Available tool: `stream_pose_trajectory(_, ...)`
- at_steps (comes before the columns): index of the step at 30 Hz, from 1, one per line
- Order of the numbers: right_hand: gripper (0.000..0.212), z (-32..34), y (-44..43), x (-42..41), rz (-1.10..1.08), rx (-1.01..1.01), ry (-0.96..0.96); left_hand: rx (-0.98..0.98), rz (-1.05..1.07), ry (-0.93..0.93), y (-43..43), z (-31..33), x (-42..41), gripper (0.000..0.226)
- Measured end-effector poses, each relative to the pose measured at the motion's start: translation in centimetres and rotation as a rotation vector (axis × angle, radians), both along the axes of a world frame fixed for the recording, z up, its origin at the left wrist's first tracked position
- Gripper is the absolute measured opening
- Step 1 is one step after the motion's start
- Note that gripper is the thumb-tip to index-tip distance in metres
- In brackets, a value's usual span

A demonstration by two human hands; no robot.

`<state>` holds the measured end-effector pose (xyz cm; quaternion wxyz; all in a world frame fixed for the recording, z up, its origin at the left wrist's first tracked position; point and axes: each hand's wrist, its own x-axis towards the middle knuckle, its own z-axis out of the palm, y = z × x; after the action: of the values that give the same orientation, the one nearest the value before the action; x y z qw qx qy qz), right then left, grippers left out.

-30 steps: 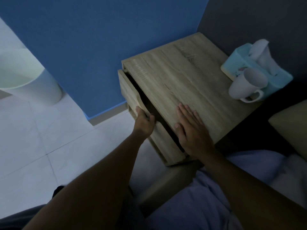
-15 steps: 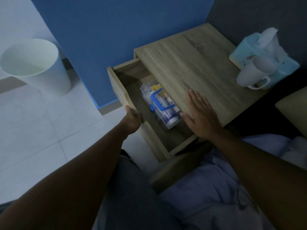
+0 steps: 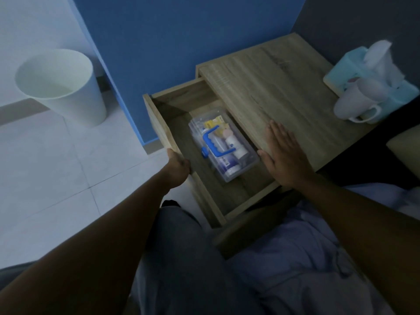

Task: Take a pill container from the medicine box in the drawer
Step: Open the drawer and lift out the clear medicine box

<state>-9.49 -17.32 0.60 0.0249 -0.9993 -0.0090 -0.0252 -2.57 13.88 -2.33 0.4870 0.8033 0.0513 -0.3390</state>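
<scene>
The wooden nightstand's drawer (image 3: pixel 159 119) stands pulled far out to the left. Inside lies a clear plastic medicine box (image 3: pixel 244 165) with a blue handle (image 3: pixel 213 144) on its closed lid; white and yellow pill containers show through the plastic. My left hand (image 3: pixel 178 165) grips the top edge of the drawer front. My right hand (image 3: pixel 284 155) lies flat, fingers apart, on the nightstand top (image 3: pixel 272 87), just right of the box and not touching it.
A white mug (image 3: pixel 356 101) leans on a light blue tissue box (image 3: pixel 347 69) at the top's far right. A white waste bin (image 3: pixel 61 85) stands on the tiled floor to the left. Blue wall behind; my legs and bedding lie below.
My left hand has pulled the drawer from barely ajar to wide open, which uncovered the medicine box. My right hand has stayed flat on the top.
</scene>
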Motion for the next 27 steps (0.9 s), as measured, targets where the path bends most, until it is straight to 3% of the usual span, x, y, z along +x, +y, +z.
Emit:
stream_pose_trajectory(5,0.073,0.6,1.0,0.0,-0.02,-0.034,0.043,0.006,0.12,0.014,0.3,1.0,-0.6,0.08)
stream_pose_trajectory(8,0.068,1.6,2.5,-0.1,0.033,-0.119,0.037,-0.004,0.177,-0.045,0.1,2.3,-0.8,0.096)
stream_pose_trajectory(11,0.061,1.9,5.6,-0.5,0.207,-0.061,-0.047,0.122,0.141,-0.324,-0.2,3.5,-1.0,0.103)
stream_pose_trajectory(13,0.06,1.5,8.2,-0.4,0.21,0.055,-0.027,0.174,0.079,-0.565,-0.4,3.9,-0.9,0.102)
stream_pose_trajectory(15,0.064,0.8,10.0,0.2,0.143,0.128,0.002,0.158,0.027,-0.658,-0.8,4.3,-0.5,0.093)
stream_pose_trajectory(21,0.09,-1.7,11.8,1.2,-0.272,0.242,0.069,0.114,-0.124,-0.555,-3.6,3.7,2.8,0.075)
stream_pose_trajectory(27,0.086,-3.6,12.1,1.1,-0.626,0.438,0.122,0.114,-0.064,-0.365,-5.5,2.1,7.2,0.076)
